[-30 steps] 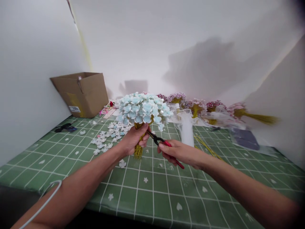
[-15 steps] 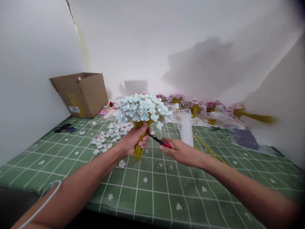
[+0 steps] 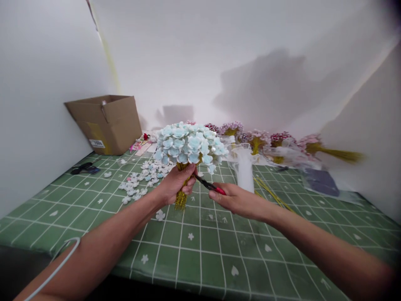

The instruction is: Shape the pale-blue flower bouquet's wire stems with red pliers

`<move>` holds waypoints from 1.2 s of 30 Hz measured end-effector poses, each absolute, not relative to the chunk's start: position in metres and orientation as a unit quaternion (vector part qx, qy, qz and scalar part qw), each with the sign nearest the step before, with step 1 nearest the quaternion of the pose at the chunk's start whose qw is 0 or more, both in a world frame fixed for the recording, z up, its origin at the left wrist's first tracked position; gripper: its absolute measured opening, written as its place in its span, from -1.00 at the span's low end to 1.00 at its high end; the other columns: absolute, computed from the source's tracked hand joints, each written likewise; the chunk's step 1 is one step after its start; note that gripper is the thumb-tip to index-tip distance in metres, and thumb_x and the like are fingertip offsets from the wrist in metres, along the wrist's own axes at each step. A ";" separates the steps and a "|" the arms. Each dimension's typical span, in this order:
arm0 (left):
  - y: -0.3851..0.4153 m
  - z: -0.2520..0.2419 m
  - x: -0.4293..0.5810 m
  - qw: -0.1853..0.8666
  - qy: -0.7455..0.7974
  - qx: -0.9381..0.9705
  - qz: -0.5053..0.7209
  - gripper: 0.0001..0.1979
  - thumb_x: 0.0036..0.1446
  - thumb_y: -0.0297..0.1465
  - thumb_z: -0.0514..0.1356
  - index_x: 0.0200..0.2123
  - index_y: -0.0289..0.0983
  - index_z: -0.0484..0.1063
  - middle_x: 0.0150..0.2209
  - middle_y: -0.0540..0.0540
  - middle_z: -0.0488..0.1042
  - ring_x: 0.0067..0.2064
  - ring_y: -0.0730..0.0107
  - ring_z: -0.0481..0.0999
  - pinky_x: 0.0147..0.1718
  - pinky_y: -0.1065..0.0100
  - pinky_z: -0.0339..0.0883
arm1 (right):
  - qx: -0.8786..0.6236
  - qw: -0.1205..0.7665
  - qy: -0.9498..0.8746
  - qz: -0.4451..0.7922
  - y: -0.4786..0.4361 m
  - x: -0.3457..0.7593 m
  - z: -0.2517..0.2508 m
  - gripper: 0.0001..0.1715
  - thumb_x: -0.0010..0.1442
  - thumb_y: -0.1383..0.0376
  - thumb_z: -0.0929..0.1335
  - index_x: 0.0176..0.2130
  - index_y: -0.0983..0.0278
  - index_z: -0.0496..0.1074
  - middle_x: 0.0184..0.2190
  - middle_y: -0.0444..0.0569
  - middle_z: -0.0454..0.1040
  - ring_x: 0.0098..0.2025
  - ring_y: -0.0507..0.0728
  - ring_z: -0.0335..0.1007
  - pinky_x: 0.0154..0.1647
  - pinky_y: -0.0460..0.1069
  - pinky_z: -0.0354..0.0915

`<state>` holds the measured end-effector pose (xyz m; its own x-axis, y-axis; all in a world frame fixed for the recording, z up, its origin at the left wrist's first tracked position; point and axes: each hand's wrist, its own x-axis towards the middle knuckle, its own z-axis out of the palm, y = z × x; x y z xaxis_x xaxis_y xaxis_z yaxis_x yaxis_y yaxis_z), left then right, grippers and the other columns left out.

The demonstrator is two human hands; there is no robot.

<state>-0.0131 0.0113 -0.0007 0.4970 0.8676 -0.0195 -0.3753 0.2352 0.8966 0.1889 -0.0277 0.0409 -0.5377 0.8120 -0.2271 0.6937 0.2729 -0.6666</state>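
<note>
My left hand (image 3: 178, 184) is closed around the golden wire stems of a bouquet of pale blue artificial flowers (image 3: 188, 143). The blossoms form a dome above my fist, and the stem ends stick out below it. In my right hand (image 3: 233, 198) is a pair of pliers (image 3: 208, 184) with red-and-black handles. Their dark jaws point left and reach the stems just beside my left fingers; the very tips are hidden there. Loose white and pale blue flower heads (image 3: 140, 182) lie on the table behind my left forearm.
A green checked tablecloth (image 3: 216, 251) covers the table. An open cardboard box (image 3: 109, 125) stands back left, with scissors (image 3: 83, 167) in front. A white mesh roll (image 3: 244, 171), loose golden stems (image 3: 272, 194) and several pink and red bouquets (image 3: 257, 140) lie behind and right.
The bouquet has turned and tilted slightly in my left hand, its blossoms shifting a little to the right. The pliers stay at the stems, and both hands are almost in the same place.
</note>
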 end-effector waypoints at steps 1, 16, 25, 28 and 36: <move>0.011 -0.001 -0.013 0.738 0.272 0.454 0.420 -0.61 0.05 -0.05 0.24 -0.38 -0.28 0.30 -0.67 0.15 0.18 -0.73 0.72 0.08 -0.71 0.59 -0.02 | -0.474 0.078 -0.796 0.369 -0.028 0.189 0.041 -0.51 0.27 -0.11 0.12 -0.44 0.20 0.06 -0.54 -0.20 0.07 -0.51 0.02 -0.02 -0.50 -0.05 0.01; 0.010 0.002 -0.013 0.746 0.269 0.449 0.411 -0.57 -0.02 -0.03 0.27 -0.40 -0.29 0.30 -0.68 0.16 0.19 -0.73 0.73 0.07 -0.71 0.60 -0.03 | -0.461 0.064 -0.814 0.347 -0.027 0.190 0.046 -0.52 0.26 -0.10 0.13 -0.42 0.22 0.12 -0.54 -0.19 0.12 -0.50 0.03 0.03 -0.47 -0.03 0.04; 0.011 0.000 -0.013 0.746 0.273 0.443 0.415 -0.58 0.00 -0.04 0.27 -0.39 -0.29 0.30 -0.68 0.15 0.20 -0.73 0.73 0.08 -0.71 0.59 -0.01 | -0.478 0.069 -0.820 0.307 -0.031 0.189 0.045 -0.53 0.32 -0.03 0.12 -0.46 0.21 0.08 -0.58 -0.20 0.13 -0.53 0.01 0.04 -0.49 -0.05 0.03; 0.011 0.000 -0.013 0.746 0.274 0.444 0.414 -0.58 0.00 -0.04 0.27 -0.39 -0.29 0.29 -0.68 0.16 0.19 -0.73 0.73 0.07 -0.71 0.59 -0.02 | -0.508 0.043 -0.842 0.176 -0.036 0.187 0.043 -0.64 0.36 0.09 0.13 -0.38 0.25 0.17 -0.54 -0.14 0.26 -0.54 0.04 0.13 -0.51 -0.04 -0.02; 0.008 0.001 -0.006 0.726 0.324 0.434 0.424 -0.66 0.02 -0.18 0.30 -0.41 -0.25 0.23 -0.66 0.18 0.17 -0.72 0.73 0.08 -0.71 0.59 -0.05 | -0.467 -0.015 -0.816 -0.339 -0.031 0.187 0.037 -0.68 0.32 0.45 0.06 -0.16 0.39 0.33 -0.40 0.06 0.34 -0.43 0.21 0.28 -0.49 0.04 -0.13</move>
